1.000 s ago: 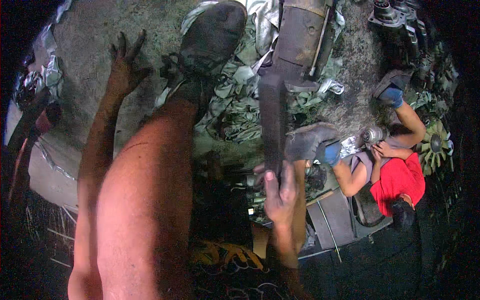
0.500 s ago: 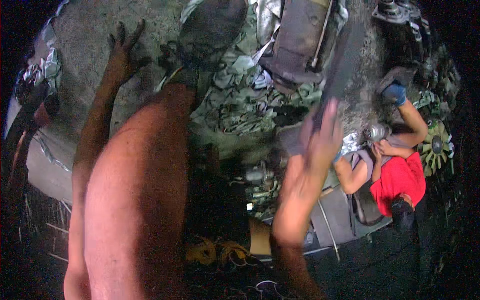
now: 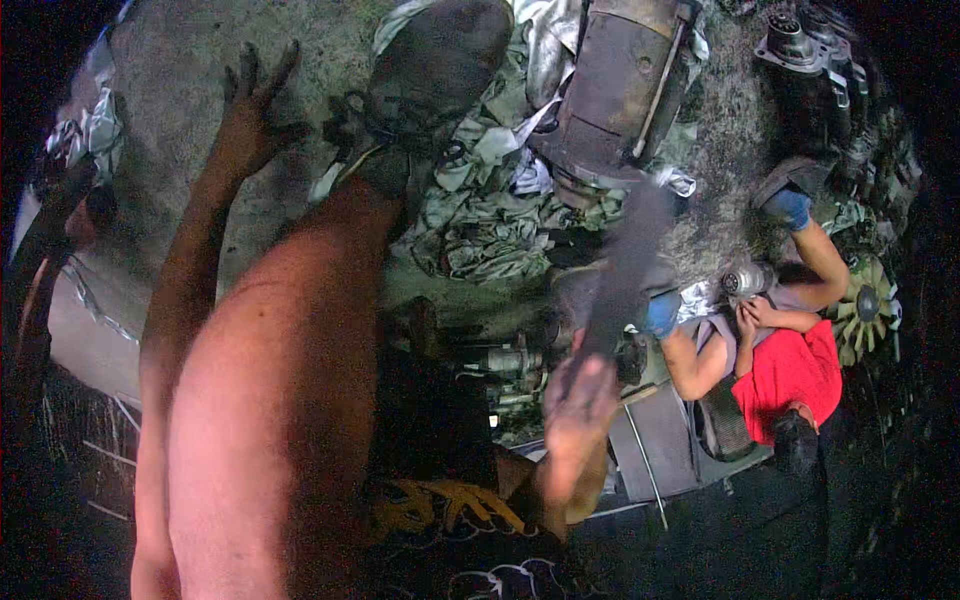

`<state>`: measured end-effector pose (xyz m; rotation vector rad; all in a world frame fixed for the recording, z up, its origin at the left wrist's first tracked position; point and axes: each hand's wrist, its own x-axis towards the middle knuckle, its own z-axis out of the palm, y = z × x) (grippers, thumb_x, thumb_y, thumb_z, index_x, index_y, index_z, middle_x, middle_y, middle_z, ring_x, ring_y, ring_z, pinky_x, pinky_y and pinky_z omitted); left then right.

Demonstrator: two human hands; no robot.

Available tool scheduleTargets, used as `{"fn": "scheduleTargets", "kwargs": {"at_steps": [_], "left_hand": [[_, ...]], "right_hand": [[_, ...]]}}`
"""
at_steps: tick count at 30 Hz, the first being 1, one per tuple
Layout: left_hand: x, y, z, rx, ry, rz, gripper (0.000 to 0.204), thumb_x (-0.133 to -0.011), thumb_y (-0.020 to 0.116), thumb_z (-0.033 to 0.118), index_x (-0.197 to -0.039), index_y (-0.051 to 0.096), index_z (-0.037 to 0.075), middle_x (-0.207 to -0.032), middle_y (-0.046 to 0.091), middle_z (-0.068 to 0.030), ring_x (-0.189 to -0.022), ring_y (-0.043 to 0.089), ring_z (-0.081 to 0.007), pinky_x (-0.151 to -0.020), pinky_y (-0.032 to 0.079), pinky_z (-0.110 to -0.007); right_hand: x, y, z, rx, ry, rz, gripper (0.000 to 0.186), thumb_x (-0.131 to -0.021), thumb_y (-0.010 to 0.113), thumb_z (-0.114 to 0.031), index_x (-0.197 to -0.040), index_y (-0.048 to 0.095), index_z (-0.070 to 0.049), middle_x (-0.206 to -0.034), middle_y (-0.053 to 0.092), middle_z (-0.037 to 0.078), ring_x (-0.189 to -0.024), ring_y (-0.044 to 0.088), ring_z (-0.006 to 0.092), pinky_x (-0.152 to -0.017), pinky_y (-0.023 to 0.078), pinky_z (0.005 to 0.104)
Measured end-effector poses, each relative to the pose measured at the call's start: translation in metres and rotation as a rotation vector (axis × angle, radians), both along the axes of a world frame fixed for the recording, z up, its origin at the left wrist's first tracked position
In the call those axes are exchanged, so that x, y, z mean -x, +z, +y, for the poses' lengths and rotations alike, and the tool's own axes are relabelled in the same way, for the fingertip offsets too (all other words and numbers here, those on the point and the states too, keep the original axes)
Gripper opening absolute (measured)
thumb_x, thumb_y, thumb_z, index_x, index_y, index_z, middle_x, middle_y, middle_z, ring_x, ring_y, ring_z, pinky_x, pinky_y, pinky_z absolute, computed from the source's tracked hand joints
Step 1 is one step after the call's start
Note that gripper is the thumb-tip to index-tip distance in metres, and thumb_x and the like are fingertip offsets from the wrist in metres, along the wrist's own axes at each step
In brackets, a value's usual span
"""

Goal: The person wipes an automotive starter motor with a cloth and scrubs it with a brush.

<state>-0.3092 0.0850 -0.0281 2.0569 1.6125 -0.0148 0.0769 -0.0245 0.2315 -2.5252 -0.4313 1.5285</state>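
Note:
My left hand (image 3: 255,125) rests on the concrete floor with its fingers spread, holding nothing. My right hand (image 3: 580,395) is wrapped round the lower end of a long, flat, dark tool (image 3: 630,255), smeared by motion; I cannot make out its exact kind. Its far end points up toward a large cylindrical metal housing (image 3: 615,85), which lies on the floor with a thin rod along its side. Whether the tool touches the housing is unclear. Crumpled cloth and plastic (image 3: 490,235) lie under and beside the housing. My right hand is well apart from the left.
My bent leg ends in a dark shoe (image 3: 440,60) between my left hand and the housing. At right, a person in a red shirt (image 3: 795,380) holds a round metal part (image 3: 745,280). A fan wheel (image 3: 865,310) and metal parts (image 3: 790,45) lie beyond.
My right hand has drawn back toward me, bringing the dark tool down and away from the far side. My left hand remains on the floor. The view has shifted slightly.

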Motion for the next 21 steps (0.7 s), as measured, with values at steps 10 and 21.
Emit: {"fn": "scheduleTargets", "kwargs": {"at_steps": [10, 21], "left_hand": [[-0.018, -0.004, 0.011, -0.156, 0.036, -0.067, 0.098, -0.065, 0.079, 0.029, -0.145, 0.02, 0.03, -0.147, 0.016, -0.0258, -0.138, 0.006, -0.0394, -0.11, 0.004, -0.057], [-0.019, -0.017, -0.005, -0.085, 0.026, -0.107, 0.101, -0.063, 0.08, 0.027, -0.144, 0.02, 0.034, -0.148, 0.008, -0.0267, -0.137, 0.007, -0.0413, -0.111, 0.011, -0.056]], "right_hand": [[-0.027, -0.042, 0.039, -0.551, 0.295, -0.529, 0.038, -0.094, 0.051, -0.033, -0.114, 0.054, 0.0, -0.085, 0.06, 0.007, -0.06, 0.052, 0.0141, -0.051, 0.044, 0.0263], [-0.004, -0.055, 0.07, -0.291, 0.269, -0.329, 0.039, -0.095, 0.046, -0.035, -0.106, 0.055, 0.002, -0.083, 0.059, 0.014, -0.067, 0.052, 0.0238, -0.065, 0.045, 0.0382]]}}
